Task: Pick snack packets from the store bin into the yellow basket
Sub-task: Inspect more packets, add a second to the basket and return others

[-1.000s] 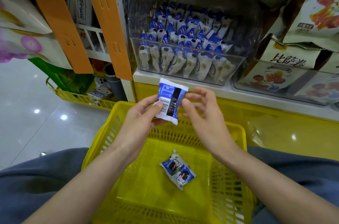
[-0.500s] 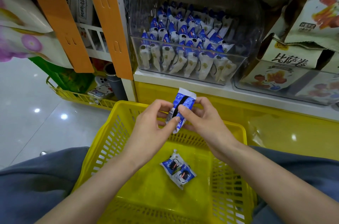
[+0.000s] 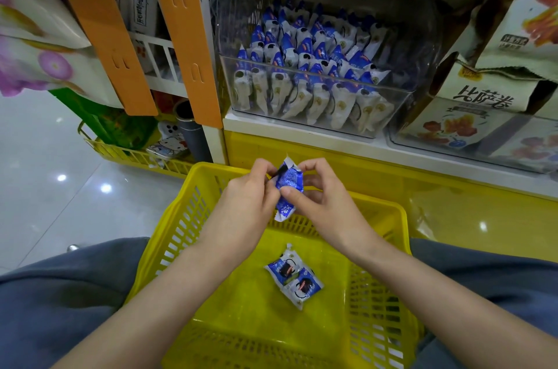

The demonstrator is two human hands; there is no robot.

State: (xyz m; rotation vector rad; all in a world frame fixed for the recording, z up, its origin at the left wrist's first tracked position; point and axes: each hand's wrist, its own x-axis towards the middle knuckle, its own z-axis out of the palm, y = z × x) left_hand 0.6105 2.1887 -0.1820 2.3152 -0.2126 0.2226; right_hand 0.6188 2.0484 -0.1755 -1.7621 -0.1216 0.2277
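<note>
Both the left hand (image 3: 250, 187) and right hand (image 3: 320, 196) pinch a crinkled blue-and-white snack packet (image 3: 288, 187) above the yellow basket (image 3: 187, 217), where two matching packets (image 3: 294, 276) lie on its floor

The basket (image 3: 181, 217) is open on top and most of its floor is bare; only two packets (image 3: 294, 278) lie near the middle. Over its far rim the left hand (image 3: 250, 196) and right hand (image 3: 326, 199) pinch a packet (image 3: 290, 184), so this way down is taken. The bin (image 3: 392, 89) is open in front above its low wall, but rows of packets (image 3: 302, 51) fill it to that wall. Bags (image 3: 483, 99) close the right side, orange strips (image 3: 184, 36) the left.
</note>
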